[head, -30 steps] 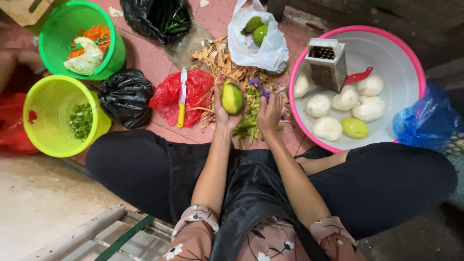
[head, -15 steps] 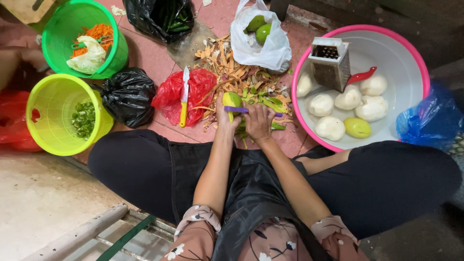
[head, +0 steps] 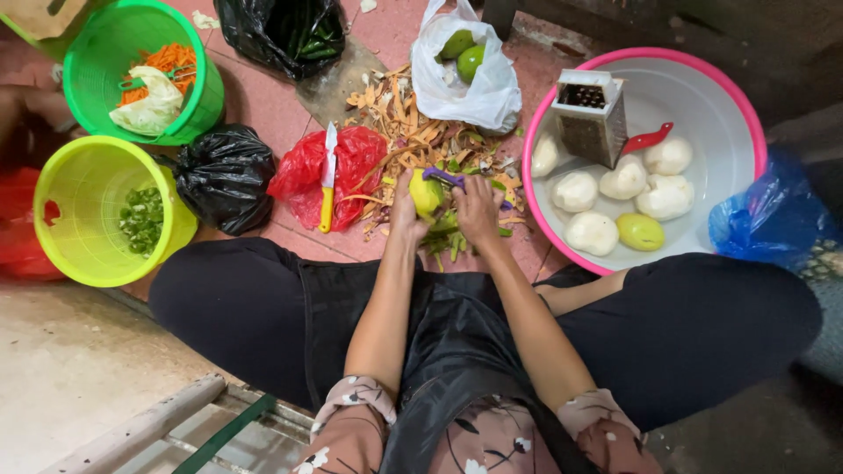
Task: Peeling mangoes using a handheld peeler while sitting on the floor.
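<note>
I am gripping a green mango [head: 426,193] in my left hand [head: 406,209], fingers wrapped around it, holding it over the pile of peelings [head: 413,132] on the floor. My right hand [head: 479,211] is closed around a purple peeler [head: 443,178], pressing it against the top of the mango. A white basin with a pink rim [head: 702,79] is sitting just to my right, holding peeled fruit and a metal grater [head: 590,118]. A yellow-handled knife [head: 327,180] is lying on a red bag [head: 356,162] to my left.
</note>
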